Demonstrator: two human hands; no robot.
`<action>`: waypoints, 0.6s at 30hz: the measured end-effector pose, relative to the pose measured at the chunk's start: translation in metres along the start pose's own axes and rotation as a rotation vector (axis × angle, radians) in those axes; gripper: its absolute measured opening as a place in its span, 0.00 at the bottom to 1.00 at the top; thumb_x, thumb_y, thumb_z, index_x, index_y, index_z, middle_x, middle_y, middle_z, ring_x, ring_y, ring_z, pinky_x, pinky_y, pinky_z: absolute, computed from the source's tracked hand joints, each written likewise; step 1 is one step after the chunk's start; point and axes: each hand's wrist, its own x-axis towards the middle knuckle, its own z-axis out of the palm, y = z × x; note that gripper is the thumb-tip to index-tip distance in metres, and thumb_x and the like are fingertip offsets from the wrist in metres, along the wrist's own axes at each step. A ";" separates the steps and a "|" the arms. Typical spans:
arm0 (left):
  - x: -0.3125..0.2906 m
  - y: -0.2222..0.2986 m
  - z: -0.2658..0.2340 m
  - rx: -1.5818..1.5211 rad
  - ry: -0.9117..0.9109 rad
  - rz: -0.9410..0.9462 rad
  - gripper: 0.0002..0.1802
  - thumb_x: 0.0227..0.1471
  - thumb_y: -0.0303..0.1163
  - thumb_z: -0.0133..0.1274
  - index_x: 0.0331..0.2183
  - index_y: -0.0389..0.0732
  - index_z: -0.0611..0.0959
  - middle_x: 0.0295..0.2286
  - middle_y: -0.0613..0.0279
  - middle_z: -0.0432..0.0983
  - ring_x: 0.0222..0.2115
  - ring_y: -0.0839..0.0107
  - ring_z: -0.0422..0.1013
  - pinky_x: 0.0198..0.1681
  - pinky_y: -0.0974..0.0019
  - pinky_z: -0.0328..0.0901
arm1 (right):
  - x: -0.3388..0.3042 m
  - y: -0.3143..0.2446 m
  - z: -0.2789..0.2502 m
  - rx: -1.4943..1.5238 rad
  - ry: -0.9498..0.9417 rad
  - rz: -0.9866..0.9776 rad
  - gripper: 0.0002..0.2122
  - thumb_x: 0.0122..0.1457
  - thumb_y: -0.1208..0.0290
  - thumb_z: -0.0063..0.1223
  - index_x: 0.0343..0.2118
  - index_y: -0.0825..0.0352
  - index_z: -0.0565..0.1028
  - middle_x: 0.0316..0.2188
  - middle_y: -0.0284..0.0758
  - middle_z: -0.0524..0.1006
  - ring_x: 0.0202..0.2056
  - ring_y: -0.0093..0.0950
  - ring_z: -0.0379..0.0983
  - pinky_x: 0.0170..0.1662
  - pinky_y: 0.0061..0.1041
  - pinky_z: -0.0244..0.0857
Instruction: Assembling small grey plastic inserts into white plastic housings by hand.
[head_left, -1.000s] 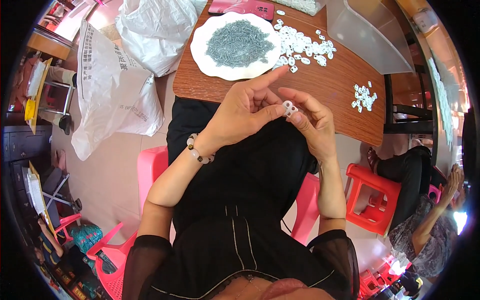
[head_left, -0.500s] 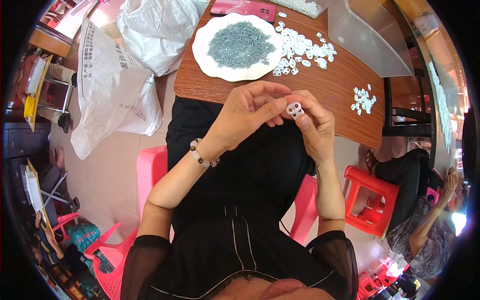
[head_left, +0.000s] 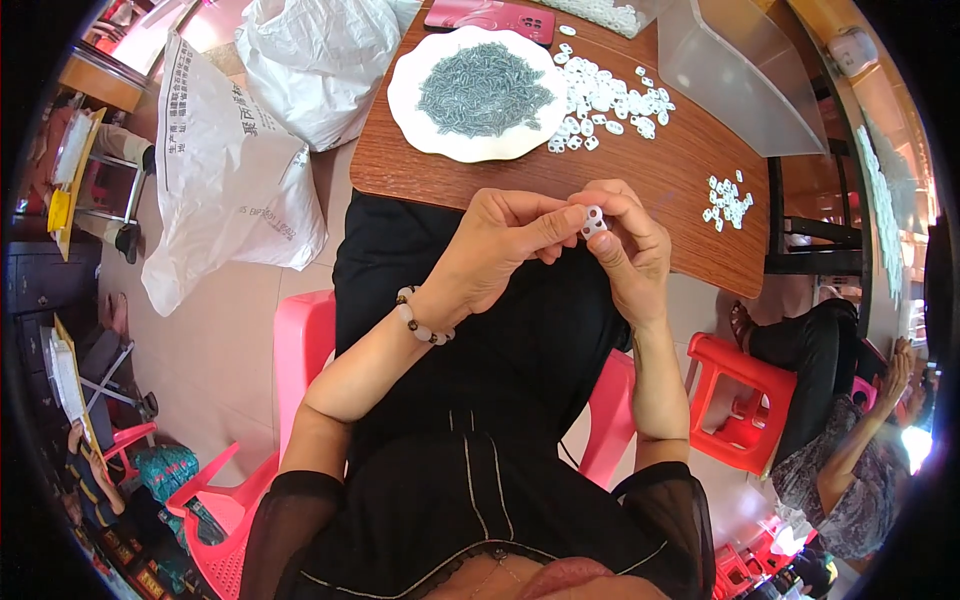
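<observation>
White piece [head_left: 594, 221]: while the right hand [head_left: 637, 255] and the left hand [head_left: 500, 242] meet above the black-clothed lap [head_left: 470, 345], it sits between their fingertips by the near edge of the bench [head_left: 680, 160]. Its round holes show from above; whether it is one part or two together is too small to tell.
Right hand: gripping the white piece, thumb on the near side and bent forefinger on the far side. This looks like the steadying grip; it should be firm, with the fingertips clear of the holes.
Left hand: thumb and fingers closed at the piece's left edge, the thumb tip against it. Whether something slim is pinched there too is hidden. A lighter touch would suit, since two hard squeezes could tilt or flick so small a part.
Holes: probably the best guide to alignment; facing them squarely to the eyes before pressing should show any slant.
Bench edge: working a little farther in, over the wood, would make a dropped part easier to find than on the lap.
Plate [head_left: 402, 115]: white, wavy-rimmed, at the far left of the bench, holding a heap of slim grey pieces [head_left: 485, 90].
Loose white pieces [head_left: 605, 95]: right of the plate; a smaller group [head_left: 728, 202] lies farther right and nearer, best left unmixed.
</observation>
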 end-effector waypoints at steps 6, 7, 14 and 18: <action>0.000 0.005 0.003 -0.004 0.002 0.012 0.13 0.50 0.34 0.61 0.33 0.33 0.84 0.23 0.65 0.77 0.21 0.83 0.67 0.26 0.79 0.63 | -0.001 -0.001 0.007 -0.010 0.051 -0.038 0.16 0.58 0.69 0.55 0.46 0.75 0.72 0.46 0.38 0.69 0.44 0.25 0.68 0.48 0.22 0.62; 0.000 0.006 0.003 -0.003 -0.007 0.003 0.12 0.50 0.34 0.61 0.33 0.33 0.84 0.23 0.65 0.77 0.21 0.83 0.67 0.26 0.79 0.63 | 0.000 -0.002 0.006 -0.010 0.051 -0.038 0.16 0.58 0.69 0.55 0.46 0.75 0.72 0.46 0.38 0.69 0.44 0.25 0.68 0.48 0.22 0.62; -0.002 0.006 0.002 -0.001 -0.026 -0.023 0.11 0.51 0.32 0.60 0.34 0.34 0.84 0.23 0.67 0.76 0.22 0.82 0.67 0.26 0.79 0.63 | 0.001 -0.002 0.006 -0.268 0.042 -0.122 0.20 0.58 0.58 0.54 0.41 0.73 0.76 0.41 0.39 0.77 0.43 0.31 0.68 0.47 0.27 0.62; -0.004 0.003 0.005 -0.058 -0.016 -0.041 0.11 0.49 0.33 0.61 0.32 0.33 0.84 0.23 0.66 0.77 0.21 0.83 0.67 0.25 0.80 0.62 | 0.000 0.002 0.008 -0.273 0.079 -0.153 0.19 0.58 0.57 0.53 0.38 0.73 0.78 0.38 0.38 0.78 0.42 0.30 0.68 0.45 0.27 0.62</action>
